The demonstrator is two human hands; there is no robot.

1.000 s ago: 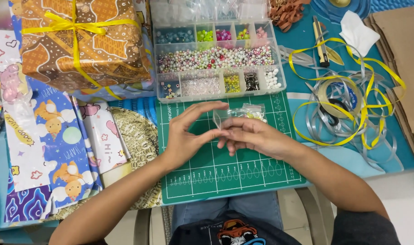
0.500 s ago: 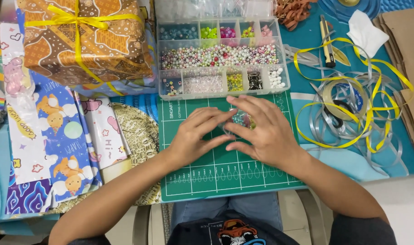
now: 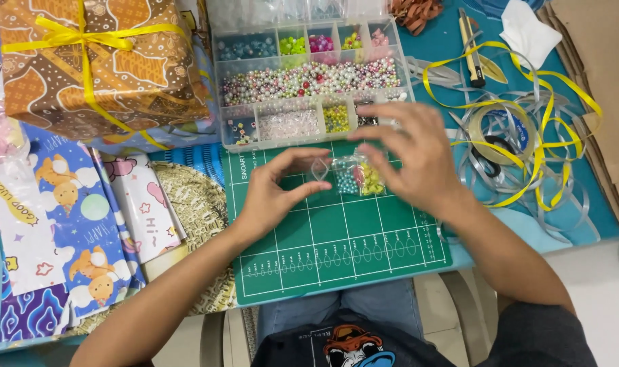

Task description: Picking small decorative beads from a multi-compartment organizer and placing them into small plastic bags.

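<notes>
left hand (image 3: 277,197): resting on the green cutting mat (image 3: 336,238), thumb and forefinger curling toward each other and pinching the left end of a small clear bag of beads (image 3: 353,178).
right hand (image 3: 418,160): hovering over the bag's right end, fingers spread and bent downward; whether they are actually gripping the plastic, i cannot tell from here.
bag position: lying on the upper part of the mat, just below the clear bead organiser (image 3: 309,81), right between the two hands.
long axis: running left to right, so each hand is meeting one end of it.
nearer hand: both are close; the left is plainly touching, the right is sitting partly over it.
contents: blue and yellow-green beads bunching toward the right half.
around: a gift box with yellow ribbon (image 3: 92,61) sitting far left, loose yellow ribbon (image 3: 526,136) trailing at right.
</notes>
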